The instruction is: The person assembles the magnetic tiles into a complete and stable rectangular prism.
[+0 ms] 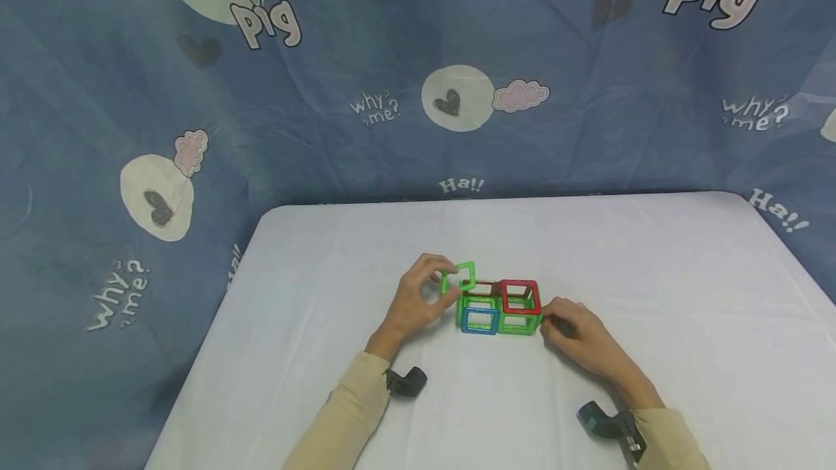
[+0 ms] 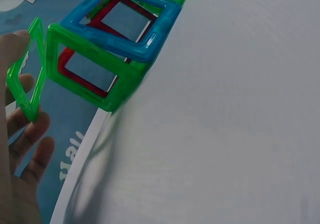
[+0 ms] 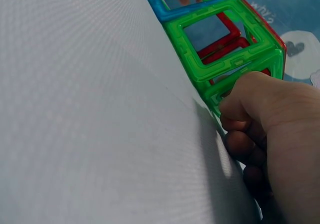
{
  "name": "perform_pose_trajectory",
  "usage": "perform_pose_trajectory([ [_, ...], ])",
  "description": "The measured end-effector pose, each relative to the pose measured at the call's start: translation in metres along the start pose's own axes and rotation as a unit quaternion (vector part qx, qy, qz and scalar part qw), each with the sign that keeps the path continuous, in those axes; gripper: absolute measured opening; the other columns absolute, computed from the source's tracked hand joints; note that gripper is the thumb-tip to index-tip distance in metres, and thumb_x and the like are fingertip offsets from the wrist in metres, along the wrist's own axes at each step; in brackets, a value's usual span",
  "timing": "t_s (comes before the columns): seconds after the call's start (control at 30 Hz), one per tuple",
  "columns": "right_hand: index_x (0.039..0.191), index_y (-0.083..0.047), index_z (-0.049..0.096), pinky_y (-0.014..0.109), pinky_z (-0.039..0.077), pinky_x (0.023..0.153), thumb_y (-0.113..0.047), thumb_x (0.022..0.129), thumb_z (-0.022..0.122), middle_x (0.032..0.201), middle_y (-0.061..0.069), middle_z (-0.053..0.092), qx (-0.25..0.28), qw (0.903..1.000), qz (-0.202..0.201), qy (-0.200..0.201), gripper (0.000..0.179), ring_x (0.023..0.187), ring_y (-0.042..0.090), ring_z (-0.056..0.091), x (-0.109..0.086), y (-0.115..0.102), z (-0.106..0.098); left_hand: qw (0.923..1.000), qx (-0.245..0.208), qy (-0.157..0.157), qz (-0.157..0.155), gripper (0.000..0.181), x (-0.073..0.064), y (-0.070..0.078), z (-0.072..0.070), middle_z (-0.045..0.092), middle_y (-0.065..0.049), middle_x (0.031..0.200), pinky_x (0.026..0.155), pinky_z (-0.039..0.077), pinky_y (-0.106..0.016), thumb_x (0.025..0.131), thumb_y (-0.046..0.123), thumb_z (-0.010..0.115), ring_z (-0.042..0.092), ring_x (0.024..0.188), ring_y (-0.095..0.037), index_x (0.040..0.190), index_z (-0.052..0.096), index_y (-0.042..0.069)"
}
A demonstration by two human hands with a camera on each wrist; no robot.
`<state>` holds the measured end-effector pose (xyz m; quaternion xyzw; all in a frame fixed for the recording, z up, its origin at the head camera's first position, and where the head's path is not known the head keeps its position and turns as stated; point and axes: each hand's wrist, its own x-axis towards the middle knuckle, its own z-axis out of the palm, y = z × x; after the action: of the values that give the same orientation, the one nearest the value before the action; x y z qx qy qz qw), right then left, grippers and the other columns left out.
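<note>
On the table sits a two-cube structure of square magnetic tiles [image 1: 499, 321]. A red tile [image 1: 538, 297] tops its right cube; a blue tile [image 1: 480, 310] is at the front of the left one, beside green frames. My left hand [image 1: 414, 299] pinches a loose green square magnetic tile [image 2: 41, 54] by its edge, tilted above the left cube's open-looking top. At the structure's right side my right hand [image 1: 584, 336] holds a green side tile [image 3: 235, 74] low down, its other fingers curled. The right fingertips are partly hidden in the right wrist view.
A white-covered table [image 1: 457, 412] lies under everything. Behind it hangs a blue printed cloth [image 1: 392, 151]. Dark wrist devices [image 1: 406, 383] sit on both forearms, near the tan sleeves [image 1: 353, 412].
</note>
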<state>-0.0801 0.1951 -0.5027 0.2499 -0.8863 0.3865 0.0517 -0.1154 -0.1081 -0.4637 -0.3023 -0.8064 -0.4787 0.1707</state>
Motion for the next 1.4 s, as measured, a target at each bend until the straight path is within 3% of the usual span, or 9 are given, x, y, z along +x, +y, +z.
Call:
perform_pose_trajectory([
  [0.13, 0.095, -0.022, 0.065, 0.023, 0.042, 0.074, -0.007, 0.086, 0.065, 0.083, -0.006, 0.061, -0.001, 1.0000, -0.004, 0.003, 0.018, 0.079, 0.000, 0.047, 0.000, 0.001, -0.001, 1.0000, 0.002, 0.000, -0.008, 0.028, -0.002, -0.014, 0.008, 0.060, -0.014, 0.109, 0.077, 0.053, -0.041, 0.080, 0.009, 0.073, 0.058, 0.101, -0.026, 0.105, 0.062, 0.001],
  [0.3, 0.093, -0.022, 0.065, 0.022, 0.039, 0.074, 0.000, 0.082, 0.066, 0.082, -0.014, 0.058, 0.006, 0.9996, -0.020, 0.019, 0.025, 0.077, 0.000, 0.047, 0.001, 0.004, 0.002, 0.9999, -0.001, 0.013, 0.006, 0.031, -0.005, -0.028, 0.017, 0.061, -0.010, 0.111, 0.077, 0.053, -0.040, 0.079, 0.012, 0.074, 0.057, 0.103, -0.023, 0.107, 0.063, 0.004],
  [0.5, 0.094, -0.024, 0.065, 0.021, 0.042, 0.075, -0.001, 0.083, 0.066, 0.087, -0.013, 0.062, 0.015, 0.9997, -0.012, 0.012, 0.026, 0.080, 0.001, 0.048, -0.001, 0.006, 0.006, 0.9998, 0.001, 0.006, 0.019, 0.036, -0.008, -0.026, 0.021, 0.060, -0.002, 0.114, 0.080, 0.052, -0.033, 0.081, 0.024, 0.073, 0.056, 0.106, -0.014, 0.112, 0.062, 0.010],
  [0.7, 0.097, -0.021, 0.065, 0.019, 0.043, 0.076, -0.001, 0.085, 0.066, 0.089, -0.011, 0.062, 0.024, 0.9995, -0.013, 0.013, 0.024, 0.080, 0.003, 0.049, 0.001, 0.000, 0.006, 0.9994, 0.015, 0.005, 0.032, 0.041, -0.008, -0.025, 0.020, 0.059, -0.001, 0.116, 0.083, 0.052, -0.032, 0.081, 0.030, 0.074, 0.056, 0.108, -0.014, 0.115, 0.059, 0.013],
  [0.97, 0.098, -0.020, 0.066, 0.021, 0.045, 0.076, -0.001, 0.082, 0.068, 0.088, -0.013, 0.062, 0.003, 0.9997, -0.018, 0.015, 0.025, 0.080, 0.001, 0.049, 0.001, 0.007, 0.004, 0.9985, 0.009, 0.009, 0.054, 0.044, -0.006, -0.025, 0.024, 0.060, -0.001, 0.117, 0.098, 0.047, -0.030, 0.078, 0.026, 0.077, 0.055, 0.112, -0.015, 0.116, 0.059, 0.012],
  [1.4, 0.096, -0.020, 0.066, 0.020, 0.042, 0.075, -0.001, 0.084, 0.066, 0.086, -0.008, 0.062, 0.021, 0.9997, -0.008, 0.011, 0.022, 0.079, 0.002, 0.048, 0.001, 0.006, 0.003, 0.9974, 0.029, -0.005, 0.066, 0.047, -0.006, -0.018, 0.030, 0.058, -0.002, 0.118, 0.103, 0.044, -0.030, 0.078, 0.031, 0.076, 0.053, 0.115, -0.015, 0.118, 0.060, 0.013],
])
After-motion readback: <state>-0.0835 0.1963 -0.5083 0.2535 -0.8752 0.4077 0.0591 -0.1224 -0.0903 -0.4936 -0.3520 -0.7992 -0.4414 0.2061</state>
